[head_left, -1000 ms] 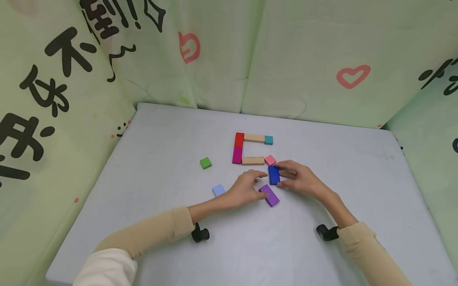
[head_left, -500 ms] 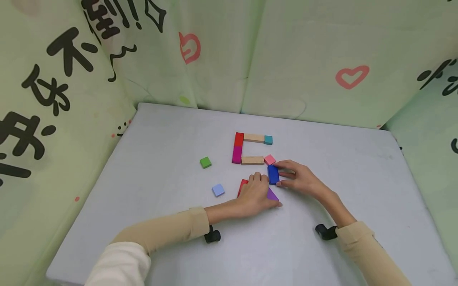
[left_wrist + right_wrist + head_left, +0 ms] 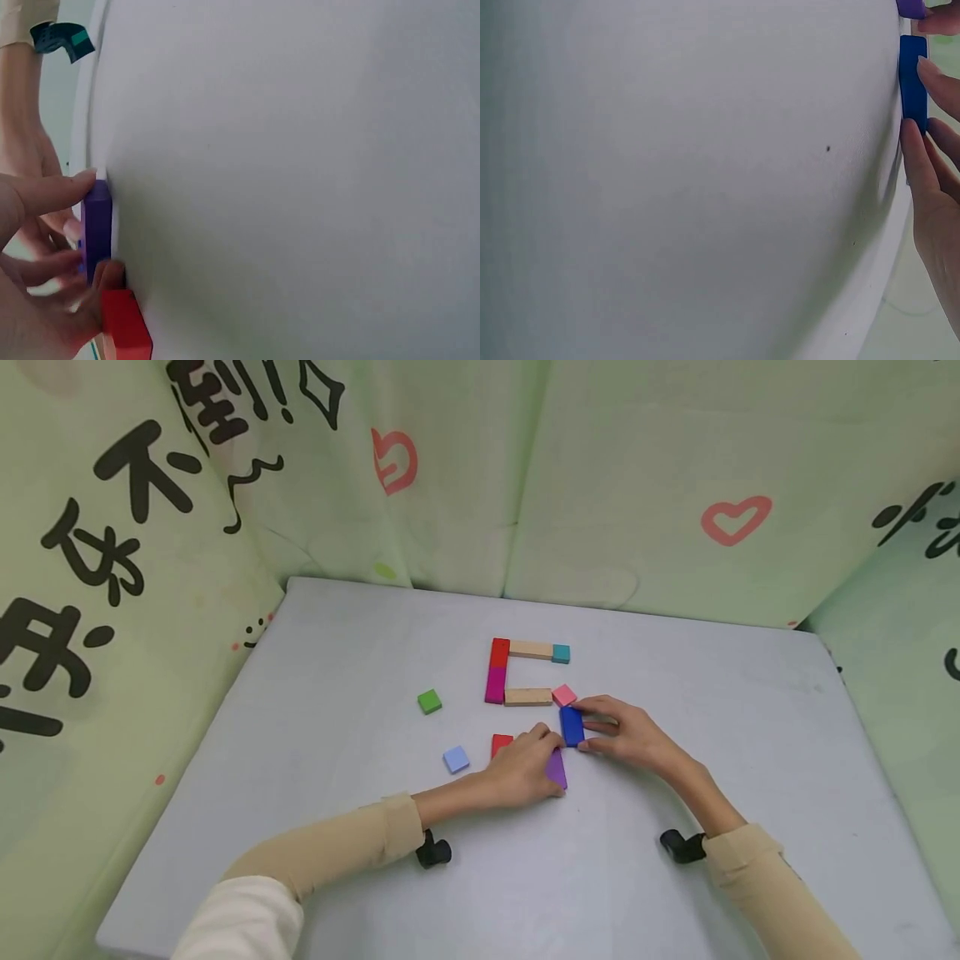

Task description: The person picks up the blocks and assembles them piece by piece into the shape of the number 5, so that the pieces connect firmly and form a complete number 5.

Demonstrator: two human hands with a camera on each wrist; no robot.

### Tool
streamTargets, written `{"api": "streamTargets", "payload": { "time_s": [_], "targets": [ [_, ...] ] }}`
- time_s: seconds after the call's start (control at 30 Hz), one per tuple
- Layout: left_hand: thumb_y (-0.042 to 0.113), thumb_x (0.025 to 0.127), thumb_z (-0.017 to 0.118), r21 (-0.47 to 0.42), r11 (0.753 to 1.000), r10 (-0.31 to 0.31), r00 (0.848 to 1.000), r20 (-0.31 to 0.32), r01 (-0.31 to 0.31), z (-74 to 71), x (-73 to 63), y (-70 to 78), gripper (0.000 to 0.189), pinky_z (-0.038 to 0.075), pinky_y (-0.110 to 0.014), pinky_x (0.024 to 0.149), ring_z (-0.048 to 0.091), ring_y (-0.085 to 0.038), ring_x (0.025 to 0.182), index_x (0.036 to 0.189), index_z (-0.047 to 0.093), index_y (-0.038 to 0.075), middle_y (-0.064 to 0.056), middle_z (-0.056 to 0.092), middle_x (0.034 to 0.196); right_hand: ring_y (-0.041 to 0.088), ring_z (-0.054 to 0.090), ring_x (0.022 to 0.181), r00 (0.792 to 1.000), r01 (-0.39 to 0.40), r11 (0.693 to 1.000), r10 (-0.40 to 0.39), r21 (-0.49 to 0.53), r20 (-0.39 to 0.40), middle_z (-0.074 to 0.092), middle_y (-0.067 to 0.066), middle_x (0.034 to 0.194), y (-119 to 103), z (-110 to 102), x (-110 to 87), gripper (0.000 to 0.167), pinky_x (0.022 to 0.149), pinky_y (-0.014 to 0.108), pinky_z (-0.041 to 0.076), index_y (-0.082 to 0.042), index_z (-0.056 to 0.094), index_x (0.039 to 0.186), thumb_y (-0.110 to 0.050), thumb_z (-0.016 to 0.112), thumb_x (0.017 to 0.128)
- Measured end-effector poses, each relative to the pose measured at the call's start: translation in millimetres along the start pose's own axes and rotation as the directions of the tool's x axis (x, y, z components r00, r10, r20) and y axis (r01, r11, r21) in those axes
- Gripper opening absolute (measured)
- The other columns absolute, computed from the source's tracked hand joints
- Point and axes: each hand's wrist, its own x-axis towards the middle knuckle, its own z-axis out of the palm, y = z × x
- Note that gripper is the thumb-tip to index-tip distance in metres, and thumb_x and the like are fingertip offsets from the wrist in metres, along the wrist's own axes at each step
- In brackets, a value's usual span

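Observation:
My left hand pinches the purple block lengthwise, thumb at its near end and fingertips at its far end, as the left wrist view shows. Partly hidden under that hand is a red block, which lies against the fingers in the left wrist view. My right hand holds the blue block by its two ends, with the thumb and a finger on it. Just beyond the blue block sits a tilted pink cube, close to its far end.
Farther back, a red block, a magenta block, two wooden blocks and a teal cube form a C shape. To the left lie a green cube and a light blue cube. Fabric curtains border the white table.
The left hand closed over the purple block, which has turned straighter and shifted left. A red block has come into view beside that hand. The right hand and blue block stay put.

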Motion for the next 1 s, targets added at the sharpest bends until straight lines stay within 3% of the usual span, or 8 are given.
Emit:
{"api": "streamTargets", "payload": {
  "time_s": [0.27, 0.33, 0.47, 0.6, 0.77, 1.0],
  "targets": [
    [0.016, 0.091, 0.080, -0.098, 0.989, 0.123, 0.984, 0.127, -0.111, -10.8, -5.1, -16.7, 0.065, 0.045, -0.032, 0.112, 0.050, -0.018, 0.140, 0.150, 0.054, 0.015, -0.002, 0.052, 0.154, 0.047, 0.056, 0.132, 1.000, 0.024, 1.000, -0.024, 0.006, 0.004, 0.049, 0.028, 0.147, 0.3, -1.1, 1.2, 0.062, 0.104, 0.045, 0.049, 0.006, 0.051, 0.145, 0.003, 0.076, 0.088],
    [0.019, 0.089, 0.081, -0.108, 0.990, 0.108, 0.986, 0.126, -0.095, -10.4, -6.2, -18.0, 0.070, 0.047, -0.032, 0.110, 0.050, -0.019, 0.139, 0.152, 0.050, 0.014, -0.004, 0.050, 0.155, 0.048, 0.056, 0.132, 1.000, 0.021, 1.000, -0.021, 0.003, 0.011, 0.048, 0.028, 0.148, 0.5, -1.1, 1.1, 0.063, 0.105, 0.045, 0.049, 0.006, 0.051, 0.146, 0.001, 0.076, 0.089],
    [0.028, 0.085, 0.086, -0.149, 0.989, 0.025, 0.997, 0.066, -0.015, -5.5, -8.1, -16.2, 0.079, 0.053, -0.025, 0.097, 0.057, -0.018, 0.119, 0.150, 0.047, 0.007, -0.010, 0.050, 0.144, 0.048, 0.055, 0.133, 1.000, 0.009, 1.000, -0.009, 0.010, 0.019, 0.046, 0.028, 0.150, 0.6, -1.3, 1.0, 0.063, 0.105, 0.046, 0.048, 0.006, 0.049, 0.147, 0.001, 0.076, 0.090],
    [0.028, 0.085, 0.086, -0.180, 0.983, -0.036, 0.999, 0.016, 0.039, 0.1, -9.5, -14.1, 0.070, 0.052, -0.019, 0.086, 0.057, -0.013, 0.105, 0.140, 0.051, 0.003, -0.008, 0.054, 0.127, 0.048, 0.055, 0.132, 1.000, 0.001, 1.000, -0.001, 0.014, 0.014, 0.046, 0.028, 0.150, 0.9, -1.5, 0.7, 0.063, 0.105, 0.046, 0.049, 0.005, 0.050, 0.147, 0.000, 0.076, 0.090],
    [0.021, 0.088, 0.084, -0.181, 0.983, -0.046, 0.999, 0.003, 0.045, 1.0, -9.0, -12.6, 0.055, 0.052, -0.018, 0.085, 0.056, -0.012, 0.103, 0.132, 0.058, 0.002, -0.007, 0.058, 0.122, 0.048, 0.056, 0.132, 1.000, 0.000, 1.000, 0.000, 0.014, 0.007, 0.048, 0.028, 0.148, 0.8, -1.2, 0.4, 0.063, 0.104, 0.045, 0.049, 0.005, 0.051, 0.146, 0.000, 0.077, 0.089],
    [0.010, 0.090, 0.077, -0.160, 0.986, -0.041, 0.999, 0.006, 0.042, -2.1, -8.5, -10.7, 0.048, 0.051, -0.020, 0.088, 0.055, -0.015, 0.108, 0.134, 0.060, 0.000, -0.009, 0.060, 0.125, 0.047, 0.057, 0.132, 1.000, 0.000, 1.000, 0.000, 0.015, 0.004, 0.048, 0.028, 0.148, -1.6, -0.8, 0.3, 0.063, 0.104, 0.045, 0.049, 0.006, 0.051, 0.146, 0.000, 0.077, 0.089]
  ]
}}
